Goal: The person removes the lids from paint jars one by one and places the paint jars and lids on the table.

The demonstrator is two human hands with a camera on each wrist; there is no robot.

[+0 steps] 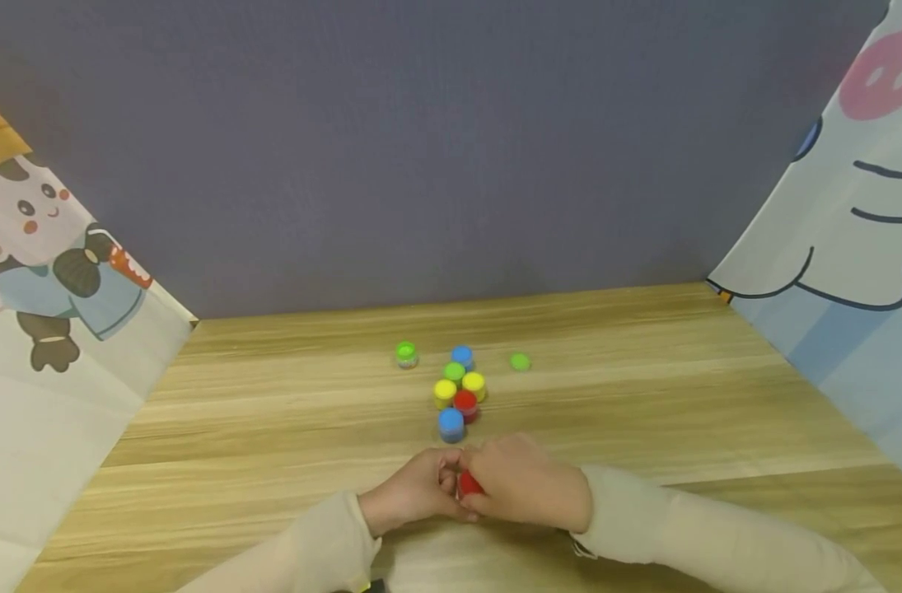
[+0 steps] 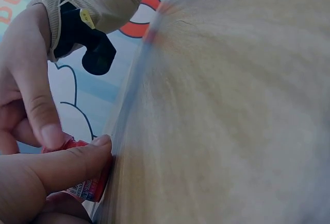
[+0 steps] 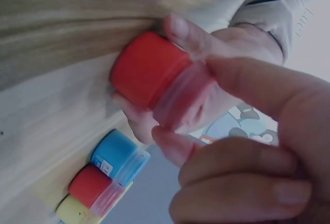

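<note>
The left hand point(image 1: 415, 492) and right hand point(image 1: 525, 482) mostly hide the held jar point(image 1: 470, 484) in the head view. Its label point(image 2: 85, 188) is partly covered, the print too small to read. Both sleeves point(image 1: 317, 543) run off below. The green disc point(image 1: 521, 362), perhaps a lid, is too small to tell.

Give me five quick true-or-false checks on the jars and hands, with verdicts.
1. The left hand and right hand both hold one red jar. True.
2. The flat green disc lies left of the jar cluster. False: the disc lies right of it.
3. The cluster's jar nearest the hands is blue. True.
4. The right hand rests flat on the table. False: it pinches the held jar's translucent end.
5. The green-rimmed jar stands apart from the cluster. True.
</note>
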